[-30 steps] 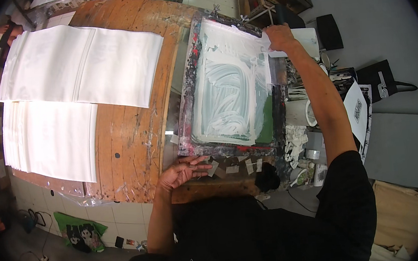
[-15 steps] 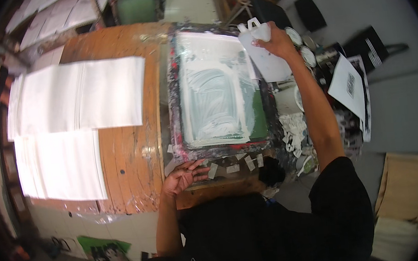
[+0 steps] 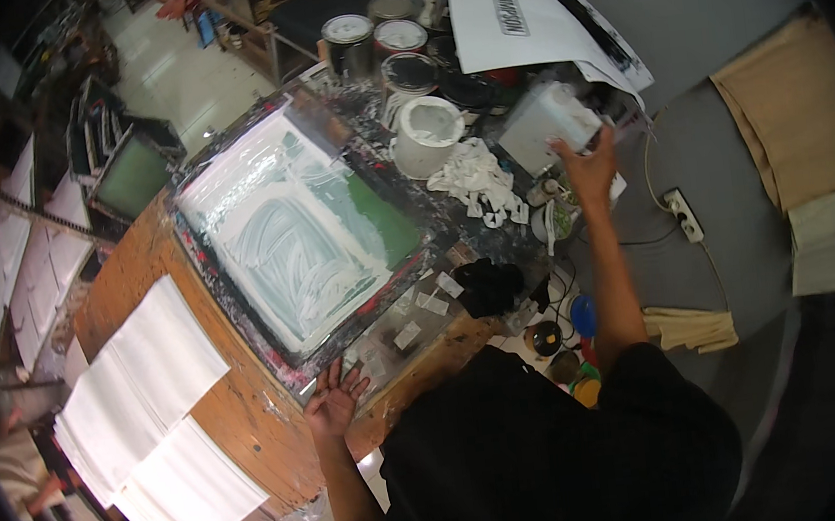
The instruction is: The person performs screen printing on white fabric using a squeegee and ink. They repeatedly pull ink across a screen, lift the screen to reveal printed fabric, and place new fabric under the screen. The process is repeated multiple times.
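My right hand (image 3: 589,164) is closed on a whitish translucent plastic jerrycan (image 3: 543,126), blurred by motion, over the cluttered right end of the bench. Palm up with its fingers apart, my left hand (image 3: 336,401) holds nothing and is beside the near corner of a screen-printing frame (image 3: 223,289). White ink (image 3: 285,243) lies in swirled smears across the screen; a green strip of mesh (image 3: 386,225) shows along its right side. Crumpled white rags (image 3: 475,183) and a white tub (image 3: 428,137) stand between the frame and the jerrycan.
White fabric pieces (image 3: 148,387) lie on the wooden table (image 3: 269,441) at left. Paint cans (image 3: 350,46) cluster at the back, beside a printed white sheet (image 3: 515,25). A black cloth (image 3: 490,287) sits near the bench edge. A power strip (image 3: 683,215) is at right.
My right hand has carried the jerrycan away from the screen's far right corner, rightward past the rags. The view has turned to the right. My left hand stays by the frame, fingers more spread.
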`<state>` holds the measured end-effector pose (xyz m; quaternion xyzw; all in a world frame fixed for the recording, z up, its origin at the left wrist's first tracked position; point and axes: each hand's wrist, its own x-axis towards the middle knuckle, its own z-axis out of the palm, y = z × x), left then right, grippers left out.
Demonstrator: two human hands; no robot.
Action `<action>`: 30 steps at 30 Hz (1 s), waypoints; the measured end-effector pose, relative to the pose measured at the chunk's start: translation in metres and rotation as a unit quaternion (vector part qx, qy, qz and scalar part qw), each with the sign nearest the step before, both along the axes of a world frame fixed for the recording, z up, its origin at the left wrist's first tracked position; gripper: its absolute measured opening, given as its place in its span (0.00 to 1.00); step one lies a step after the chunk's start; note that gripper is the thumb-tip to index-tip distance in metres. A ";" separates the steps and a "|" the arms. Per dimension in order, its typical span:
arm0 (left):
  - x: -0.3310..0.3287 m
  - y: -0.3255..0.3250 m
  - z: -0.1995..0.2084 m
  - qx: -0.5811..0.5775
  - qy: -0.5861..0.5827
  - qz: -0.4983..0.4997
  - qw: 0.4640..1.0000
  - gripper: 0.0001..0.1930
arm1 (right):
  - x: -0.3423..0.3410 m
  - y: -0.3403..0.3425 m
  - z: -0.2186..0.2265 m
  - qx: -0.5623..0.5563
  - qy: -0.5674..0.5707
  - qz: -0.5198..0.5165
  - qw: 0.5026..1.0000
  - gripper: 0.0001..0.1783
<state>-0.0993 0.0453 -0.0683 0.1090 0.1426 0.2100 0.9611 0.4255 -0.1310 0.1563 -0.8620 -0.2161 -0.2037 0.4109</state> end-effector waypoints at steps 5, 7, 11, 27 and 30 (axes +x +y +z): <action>0.001 0.002 0.005 -0.004 0.019 0.003 1.000 0.25 | 0.019 0.025 -0.065 0.049 -0.028 -0.057 0.997 0.44; -0.002 0.001 0.006 -0.011 0.041 0.015 0.999 0.25 | 0.027 0.037 -0.078 0.027 -0.002 -0.065 0.998 0.46; 0.003 0.003 0.006 -0.011 0.017 0.004 1.000 0.25 | 0.067 0.033 -0.138 -0.092 -0.066 -0.150 0.982 0.42; -0.004 -0.010 -0.007 -0.087 -0.080 0.017 0.993 0.31 | -0.061 0.370 -0.096 -0.348 -0.033 0.158 0.923 0.38; -0.005 -0.003 -0.005 -0.070 -0.029 -0.013 0.997 0.21 | -0.048 0.403 -0.123 -0.434 0.026 0.133 0.891 0.37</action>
